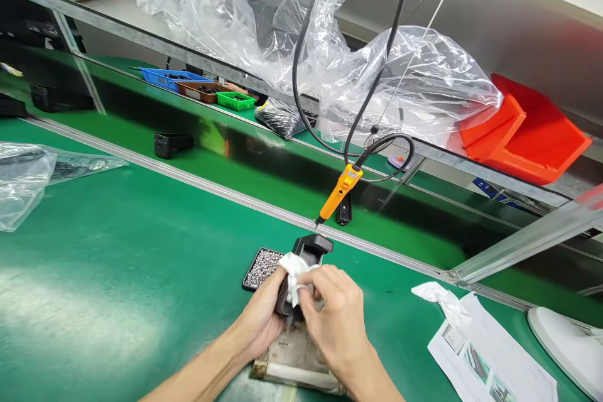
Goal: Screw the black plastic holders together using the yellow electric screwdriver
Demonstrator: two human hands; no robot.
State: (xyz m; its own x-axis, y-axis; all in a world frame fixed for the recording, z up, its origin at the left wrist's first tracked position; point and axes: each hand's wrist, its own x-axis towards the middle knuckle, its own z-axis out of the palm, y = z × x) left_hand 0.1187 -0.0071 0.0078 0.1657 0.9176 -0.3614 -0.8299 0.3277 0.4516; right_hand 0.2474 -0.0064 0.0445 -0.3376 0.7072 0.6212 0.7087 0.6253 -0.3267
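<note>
My left hand (262, 325) is wrapped round a black plastic housing (301, 253) and holds it up from its left side. A crumpled white tissue (293, 270) is pinched in my right hand (336, 309) and pressed on the housing's face. Part of the housing is hidden by the tissue and my fingers. Below both hands lies a worn, tape-edged block (296, 358). A small black tray (260, 268) full of tiny metal screws sits just left of the housing. Over the housing's far end hangs a yellow electric screwdriver (340, 193), tip down.
A printed sheet (494, 352) and another white tissue (443, 301) lie at the right. Clear plastic bags (211, 6) and an orange bin (527, 132) occupy the shelf above. A metal rail (188, 182) crosses the green table; small part trays (202, 91) stand beyond the divider.
</note>
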